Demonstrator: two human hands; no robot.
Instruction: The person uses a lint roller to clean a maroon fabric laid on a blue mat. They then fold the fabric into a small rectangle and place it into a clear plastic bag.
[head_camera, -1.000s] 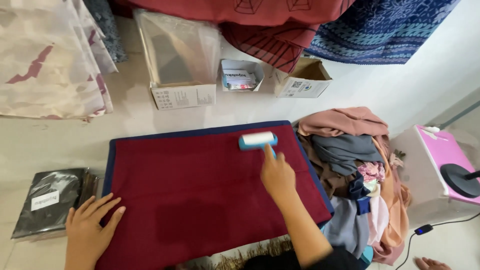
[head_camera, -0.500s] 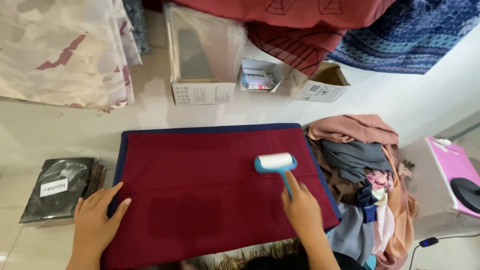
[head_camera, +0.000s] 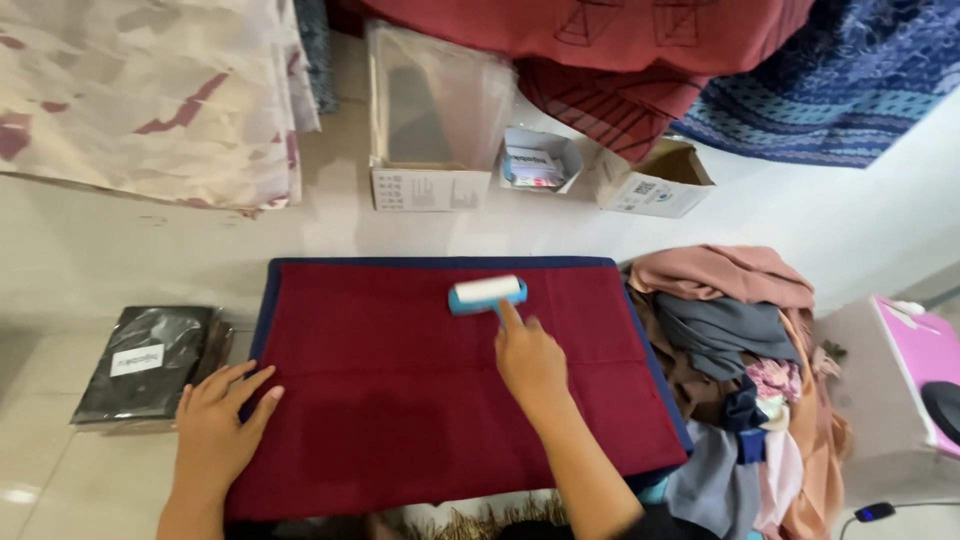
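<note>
A dark red folded cloth (head_camera: 400, 390) lies flat on a navy layer on the pale floor. My right hand (head_camera: 530, 360) grips the handle of a blue lint roller (head_camera: 487, 294), whose white roll rests on the cloth near its far edge. My left hand (head_camera: 215, 425) presses flat with spread fingers on the cloth's near left corner.
A heap of folded clothes (head_camera: 740, 350) sits right of the cloth. A black plastic-wrapped packet (head_camera: 150, 362) lies to the left. Cardboard boxes (head_camera: 430, 185) (head_camera: 655, 180) stand against the back, under hanging fabrics (head_camera: 150, 100). A pink object (head_camera: 925, 360) sits far right.
The roller moved from the cloth's far right toward me, then back up to the far edge nearer the middle. My left hand stayed on the near left corner.
</note>
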